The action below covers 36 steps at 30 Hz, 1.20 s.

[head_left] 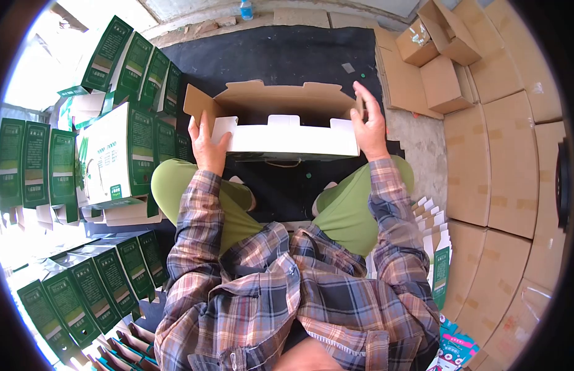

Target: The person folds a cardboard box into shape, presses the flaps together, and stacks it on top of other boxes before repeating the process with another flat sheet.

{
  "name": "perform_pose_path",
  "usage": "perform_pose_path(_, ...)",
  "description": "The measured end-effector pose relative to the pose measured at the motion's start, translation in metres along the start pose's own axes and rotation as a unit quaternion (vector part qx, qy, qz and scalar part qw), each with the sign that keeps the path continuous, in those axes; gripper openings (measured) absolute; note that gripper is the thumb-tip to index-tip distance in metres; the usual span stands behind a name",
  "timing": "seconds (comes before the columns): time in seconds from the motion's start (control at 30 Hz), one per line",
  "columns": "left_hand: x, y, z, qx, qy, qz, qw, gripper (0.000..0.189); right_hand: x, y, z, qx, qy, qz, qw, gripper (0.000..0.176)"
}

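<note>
Spreading under everything, a black floor mat covers the far ground, with a wall of plain brown cardboard boxes stacked along the right and rows of green-and-white printed cartons piled on the left. Just beyond the person's green trousers, near the middle, is the white-faced brown cardboard carton, half erected and open side up. Its long axis runs left to right, square to the person. Each hand holds one end, so neither is nearer than the other. The left hand closes around the left end, thumb on the white near wall and fingers up against the end flap. The right hand pinches the right end, thumb on the near wall, fingers stretched straight up the outside of the end. A loose brown flap stands out at the carton's far left corner
</note>
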<state>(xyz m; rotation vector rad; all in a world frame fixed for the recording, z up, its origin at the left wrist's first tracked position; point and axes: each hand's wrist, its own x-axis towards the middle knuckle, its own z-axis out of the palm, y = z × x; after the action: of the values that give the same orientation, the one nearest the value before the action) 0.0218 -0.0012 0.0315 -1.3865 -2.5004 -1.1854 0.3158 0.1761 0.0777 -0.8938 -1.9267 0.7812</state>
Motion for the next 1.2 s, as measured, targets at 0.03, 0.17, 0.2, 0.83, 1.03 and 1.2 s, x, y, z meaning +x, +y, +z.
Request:
perform_pose_path(0.03, 0.0, 0.001, -0.001, 0.0, 0.002, -0.001, 1.0, 0.078, 0.001, -0.004, 0.004, -0.052, 0.008, -0.062, 0.997, 0.047)
perform_pose_path(0.17, -0.002, 0.002, -0.002, -0.002, -0.005, 0.01, 1.0, 0.08, 0.002, -0.005, 0.014, -0.159, -0.039, -0.097, 0.982, 0.046)
perform_pose_path(0.2, -0.002, 0.002, -0.002, -0.001, -0.008, 0.017, 1.0, 0.08, 0.002, -0.007, 0.015, -0.158, -0.039, -0.097, 0.982, 0.046)
perform_pose_path(0.83, 0.006, -0.006, -0.005, 0.044, -0.092, 0.217, 0.971, 0.02, 0.001, 0.017, 0.017, 0.048, -0.036, 0.041, 0.997, 0.03)
perform_pose_path(1.03, 0.006, -0.012, -0.003, -0.027, -0.071, 0.203, 0.976, 0.019, -0.005, 0.013, 0.014, -0.162, -0.113, 0.029, 0.98, 0.033)
perform_pose_path(1.2, 0.017, 0.0, -0.011, -0.016, -0.063, 0.104, 0.992, 0.041, -0.01, 0.005, 0.025, -0.346, -0.152, -0.007, 0.926, 0.066)
